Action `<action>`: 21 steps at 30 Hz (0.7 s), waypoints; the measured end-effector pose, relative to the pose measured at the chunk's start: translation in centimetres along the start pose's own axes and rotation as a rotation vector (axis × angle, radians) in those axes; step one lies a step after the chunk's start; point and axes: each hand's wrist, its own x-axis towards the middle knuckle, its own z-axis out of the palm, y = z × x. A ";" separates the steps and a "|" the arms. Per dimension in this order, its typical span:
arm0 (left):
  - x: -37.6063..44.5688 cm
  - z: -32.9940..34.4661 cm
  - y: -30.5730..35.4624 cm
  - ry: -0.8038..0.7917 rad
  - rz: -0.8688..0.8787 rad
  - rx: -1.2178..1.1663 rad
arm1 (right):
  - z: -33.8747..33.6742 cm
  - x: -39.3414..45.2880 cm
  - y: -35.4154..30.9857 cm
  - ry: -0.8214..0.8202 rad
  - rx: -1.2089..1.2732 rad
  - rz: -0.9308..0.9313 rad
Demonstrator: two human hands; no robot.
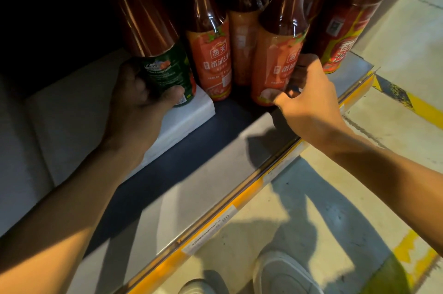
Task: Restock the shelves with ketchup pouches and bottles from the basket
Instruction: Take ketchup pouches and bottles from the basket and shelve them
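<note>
Gripping a green bottle (165, 71) with the left hand (136, 99) and an orange bottle (275, 63) with the right hand (309, 99), several already shelved; basket unseen.

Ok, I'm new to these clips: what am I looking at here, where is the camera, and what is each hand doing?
No machine here: a person works bare-handed, and the single camera sits on their head, looking down over both arms. The left hand has its grip around the base of a green-labelled bottle, which stands on a white block. The right hand holds the lower part of an orange-labelled ketchup bottle. More bottles stand behind on the shelf, whose front edge carries a yellow price strip. Below are the floor and the person's shoes. No basket is in view.
</note>
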 end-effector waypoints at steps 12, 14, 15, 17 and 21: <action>0.5 -0.3 -0.6 -0.078 0.018 0.035 | -0.1 -0.2 0.3 0.002 0.065 0.004; 0.5 -0.4 -0.6 -0.067 0.013 0.047 | -0.2 -0.2 0.0 -0.019 0.056 0.019; 0.5 -0.4 -0.7 -0.064 0.010 0.051 | -0.3 -0.3 -0.1 -0.030 0.049 0.030; 0.2 -0.3 -0.6 -0.073 0.007 0.074 | -0.7 -0.6 -0.5 -0.040 0.023 0.057; -1.6 -0.8 0.6 -0.037 -0.003 0.194 | -2.1 -2.3 -2.3 -0.046 -0.161 0.104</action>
